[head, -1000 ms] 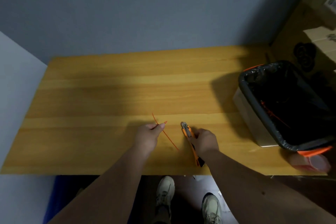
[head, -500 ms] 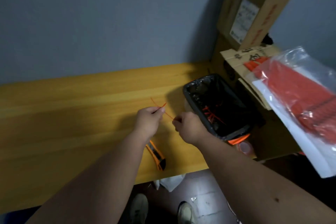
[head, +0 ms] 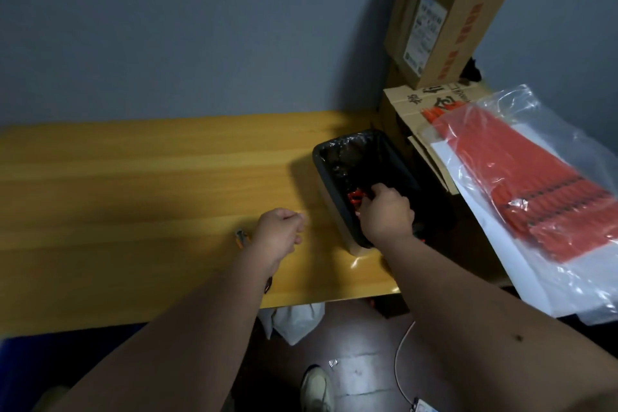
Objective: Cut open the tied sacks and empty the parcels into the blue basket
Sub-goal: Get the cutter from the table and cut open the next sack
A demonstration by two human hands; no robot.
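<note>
My right hand point(head: 384, 212) reaches down into the small bin with a black liner point(head: 334, 192) at the right end of the wooden table point(head: 133, 197). Its fingertips are pinched at orange cable ties point(head: 353, 198) inside the bin. My left hand point(head: 280, 231) hovers over the table left of the bin, fingers loosely curled with nothing in them. The orange utility knife point(head: 241, 238) lies on the table, mostly hidden behind my left wrist. A white sack point(head: 294, 321) shows under the table's front edge. A blue edge, perhaps the basket point(head: 13, 365), sits at the bottom left.
A clear plastic bag of new orange cable ties point(head: 521, 191) lies on cardboard boxes point(head: 444, 10) stacked to the right of the table. A grey wall stands behind. A cable point(head: 399, 365) and my shoe point(head: 316, 388) are on the floor.
My right hand let go of the knife, took the cut orange tie from my left hand and carried it right into the bin. My view turned to the right.
</note>
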